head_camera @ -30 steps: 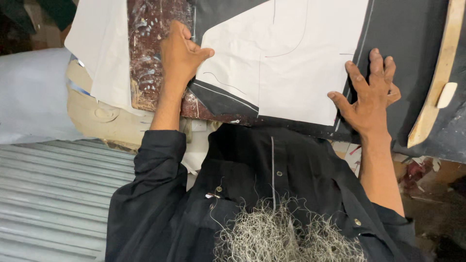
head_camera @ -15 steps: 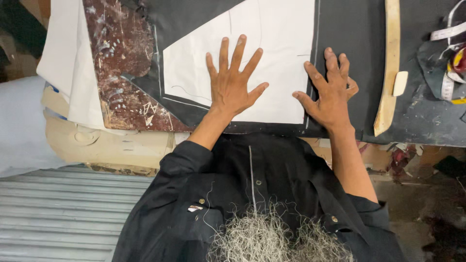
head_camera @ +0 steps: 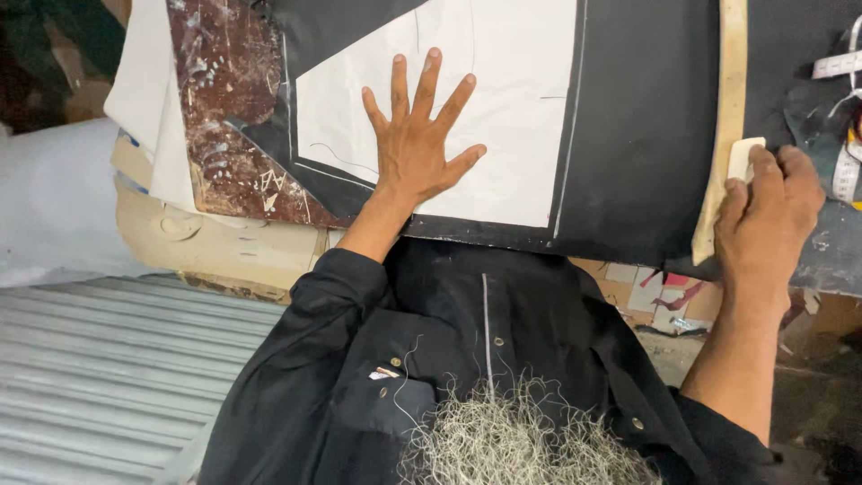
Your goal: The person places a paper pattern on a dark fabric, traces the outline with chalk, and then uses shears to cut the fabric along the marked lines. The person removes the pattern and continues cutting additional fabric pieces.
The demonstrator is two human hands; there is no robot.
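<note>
- Your right hand (head_camera: 770, 211) has left the black cloth (head_camera: 642, 135), where it lay flat half a second ago beside your left. It now sits at the cloth's right edge, with the fingers curled and closing on a small white block of chalk (head_camera: 743, 158).
- The chalk is pinched between your fingertips and lies against the long pale wooden ruler (head_camera: 724, 117), which runs away from you just under those fingertips.
- Whether the chalk is already lifted clear of the ruler cannot be told from here.
- Your left hand (head_camera: 417, 144) has stayed on the white paper pattern (head_camera: 503, 99), palm down with fingers spread wide and the thumb out to the right. It pins the pattern to the cloth.
- A chalk line already follows the pattern's right and near edges on the cloth, off to the right of your left thumb and below your palm.
- With one hand holding the pattern and the other on the chalk, the work looks to be shifting from smoothing to marking.
- Past your left little finger, the cloth gives way to a worn reddish-brown board (head_camera: 224, 117) and stacked white sheets (head_camera: 144, 81).
- A white measuring tape (head_camera: 844, 108) trails beyond your right knuckles at the picture's edge.
</note>
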